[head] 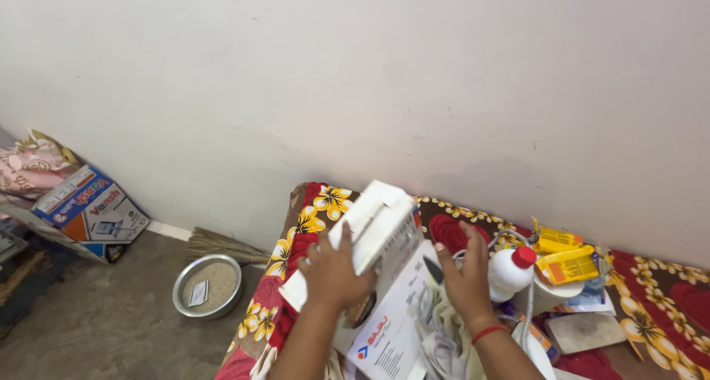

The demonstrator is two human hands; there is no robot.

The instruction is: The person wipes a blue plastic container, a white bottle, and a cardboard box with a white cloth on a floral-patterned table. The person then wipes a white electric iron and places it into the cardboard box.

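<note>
My left hand (334, 270) grips the top of a white cardboard carton (384, 228) that stands tilted on a surface covered with a floral cloth (310, 217). My right hand (466, 276), with a red band on the wrist, rests flat against the carton's open flap and some crumpled pale cloth (444, 335) beside it. Just right of that hand stands a white bottle with a red cap (510, 270).
Yellow plastic items (563, 256) and a grey slab (584, 332) lie at the right. On the floor at the left sit a metal bowl of grain (208, 285), a broom (222, 244) and a blue and orange box (92, 210). A plain wall (355, 84) fills the back.
</note>
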